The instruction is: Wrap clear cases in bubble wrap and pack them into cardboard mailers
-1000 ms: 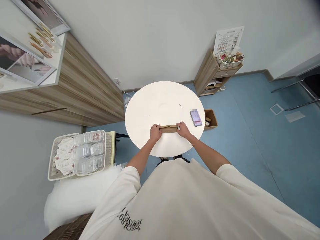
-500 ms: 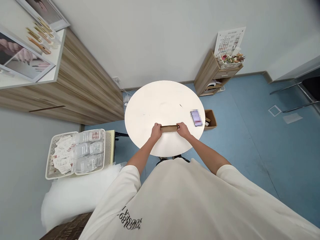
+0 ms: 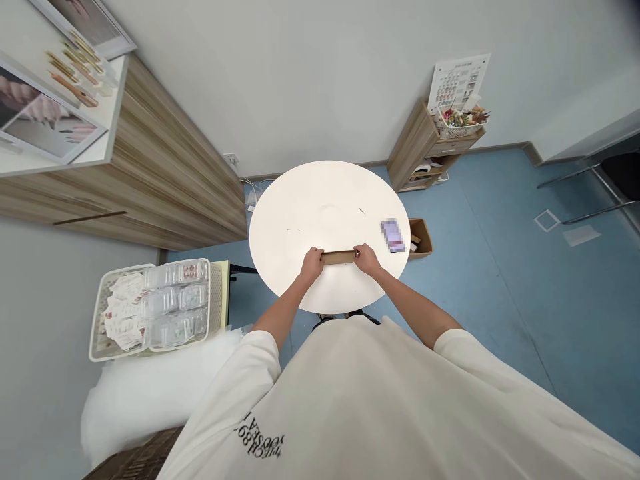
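A small brown cardboard box (image 3: 339, 258) is at the near half of the round white table (image 3: 327, 193). My left hand (image 3: 313, 262) is closed on its left end, and my right hand (image 3: 367, 260) grips the right end. A dark line runs along the far top edge of the box. My fingers cover both ends, and what is inside the box cannot be seen. To the right of my right hand lies a purple, pixel-blurred phone-shaped thing (image 3: 393, 235).
An open carton (image 3: 421, 238) stands on the floor right of the table. White baskets (image 3: 215, 300) with clear plastic boxes are at the left, near white wrapping (image 3: 150, 393). A wooden cabinet (image 3: 170, 147) and a small shelf unit (image 3: 410, 150) stand by the wall.
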Demonstrator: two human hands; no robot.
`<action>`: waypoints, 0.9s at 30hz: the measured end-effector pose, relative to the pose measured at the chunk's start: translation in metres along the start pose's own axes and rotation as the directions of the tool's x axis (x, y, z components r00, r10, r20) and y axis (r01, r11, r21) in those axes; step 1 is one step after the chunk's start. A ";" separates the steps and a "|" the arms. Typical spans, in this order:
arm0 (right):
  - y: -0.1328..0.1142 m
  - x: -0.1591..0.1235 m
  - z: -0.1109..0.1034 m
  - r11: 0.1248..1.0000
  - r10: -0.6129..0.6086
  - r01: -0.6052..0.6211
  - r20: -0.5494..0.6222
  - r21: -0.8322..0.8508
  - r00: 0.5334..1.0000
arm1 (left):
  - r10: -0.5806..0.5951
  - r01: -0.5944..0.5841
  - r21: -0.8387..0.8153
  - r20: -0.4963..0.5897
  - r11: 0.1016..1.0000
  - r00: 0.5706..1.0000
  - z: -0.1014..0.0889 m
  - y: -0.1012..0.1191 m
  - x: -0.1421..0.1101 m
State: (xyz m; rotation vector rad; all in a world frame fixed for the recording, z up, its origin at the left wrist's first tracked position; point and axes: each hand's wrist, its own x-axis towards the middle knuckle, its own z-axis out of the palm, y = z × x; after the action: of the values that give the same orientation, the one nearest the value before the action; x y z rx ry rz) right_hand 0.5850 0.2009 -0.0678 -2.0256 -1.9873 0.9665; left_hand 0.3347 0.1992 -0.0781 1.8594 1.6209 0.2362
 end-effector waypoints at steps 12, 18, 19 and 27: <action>-0.001 0.002 -0.009 0.994 -0.061 0.067 0.068 -0.082 0.996 | 0.066 -0.066 -0.012 0.003 0.998 0.998 0.001 -0.011 0.003; 0.007 -0.020 0.000 0.942 -0.193 0.222 0.135 -0.250 0.972 | 0.178 -0.183 0.223 0.043 0.958 0.983 0.003 -0.012 -0.021; 0.008 -0.024 0.006 0.932 -0.204 0.234 0.133 -0.278 0.970 | 0.180 -0.184 0.255 0.037 0.949 0.983 0.007 -0.012 -0.026; 0.007 -0.028 0.034 0.921 -0.113 0.158 0.146 -0.356 0.983 | 0.046 -0.042 0.341 -0.004 0.939 0.999 0.032 -0.012 -0.034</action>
State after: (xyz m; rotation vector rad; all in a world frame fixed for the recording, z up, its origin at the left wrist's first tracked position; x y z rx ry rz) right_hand 0.5758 0.1630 -0.0884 -2.0018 -2.4989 0.7513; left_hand 0.3347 0.1562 -0.1005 2.1559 1.7141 -0.0197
